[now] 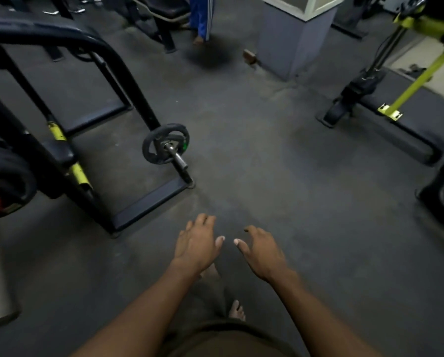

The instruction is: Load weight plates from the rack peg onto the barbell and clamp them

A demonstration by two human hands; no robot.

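Dark rubber floor fills the gym around you. Your left hand and right hand hang near you with fingers loosely spread, holding nothing. Well beyond the left hand, the barbell end points toward you, long axis running away leftward, with one small weight plate on it.

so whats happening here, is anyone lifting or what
Nobody is lifting yet. A person stands on the gym floor with the left hand and right hand held out in front, both empty with relaxed fingers. Ahead to the left, a small black weight plate sits on a peg of the black rack.
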